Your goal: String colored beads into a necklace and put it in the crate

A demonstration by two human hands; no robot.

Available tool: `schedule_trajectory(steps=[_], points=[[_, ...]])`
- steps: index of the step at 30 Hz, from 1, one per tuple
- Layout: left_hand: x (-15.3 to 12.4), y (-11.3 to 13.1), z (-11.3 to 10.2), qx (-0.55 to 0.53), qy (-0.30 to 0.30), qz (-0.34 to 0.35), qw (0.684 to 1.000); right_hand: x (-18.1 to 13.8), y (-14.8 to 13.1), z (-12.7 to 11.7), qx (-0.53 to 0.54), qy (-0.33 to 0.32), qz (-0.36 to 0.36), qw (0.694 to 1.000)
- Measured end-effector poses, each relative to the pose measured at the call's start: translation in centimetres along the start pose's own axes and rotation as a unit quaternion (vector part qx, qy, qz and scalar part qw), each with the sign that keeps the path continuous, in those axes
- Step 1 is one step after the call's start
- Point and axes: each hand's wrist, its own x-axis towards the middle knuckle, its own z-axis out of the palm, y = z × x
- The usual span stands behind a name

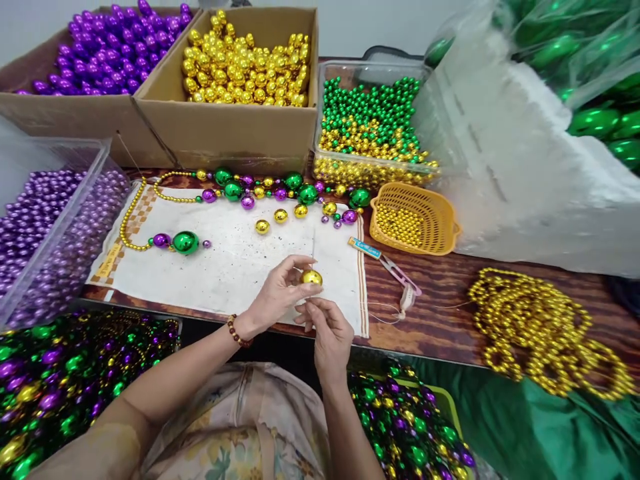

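My left hand (279,291) pinches a gold ball bead (311,277) between its fingertips above a white cloth (225,267). A thin needle or thread rises from the bead. My right hand (327,333) sits just below the bead, fingers closed in a pinch, apparently on the thread end. A partly strung necklace (250,190) of gold, purple and green beads lies across the cloth's far edge. Three loose gold beads (280,216) rest on the cloth.
Cardboard boxes of purple balls (105,47) and gold balls (245,63) stand behind. Clear bins hold purple beads (45,227) and green-gold beads (373,127). A yellow basket (415,219), thread snips (395,270), gold strands (545,333) and finished necklaces (60,380) surround me.
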Motion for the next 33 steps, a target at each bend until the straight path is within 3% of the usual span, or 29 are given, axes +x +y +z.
schedule_trajectory(steps=[3,6,8,10,13,16,20,28,33], points=[[1.4,-0.4,0.2,0.105,-0.078,0.015,0.991,0.7,0.2,-1.0,0.013,0.047,-0.007,0.999],[4.9,-0.4,-0.1,0.261,-0.076,0.067,0.960,1.4,0.5,-2.2,0.025,0.083,-0.009,0.996],[8.0,-0.3,-0.2,0.395,-0.050,0.114,0.910,1.7,0.7,-2.9,0.031,0.089,-0.007,0.996],[11.2,-0.3,0.2,0.522,-0.043,0.139,0.841,1.7,1.0,-3.3,0.034,0.086,-0.002,0.996],[14.6,-0.3,1.4,0.656,-0.051,0.112,0.745,1.5,1.3,-3.6,0.041,0.085,0.005,0.996],[16.2,-0.6,2.5,0.720,-0.059,0.089,0.685,1.3,1.5,-3.8,0.057,0.084,0.013,0.995],[16.6,-1.0,3.1,0.747,-0.059,0.083,0.657,1.2,1.8,-4.1,0.074,0.071,0.015,0.995],[16.0,-0.4,2.3,0.747,-0.061,0.080,0.657,1.3,2.6,-4.6,0.081,0.057,0.020,0.995],[15.8,0.3,2.1,0.763,-0.095,0.069,0.636,1.3,2.7,-4.5,0.076,0.059,0.024,0.995]])
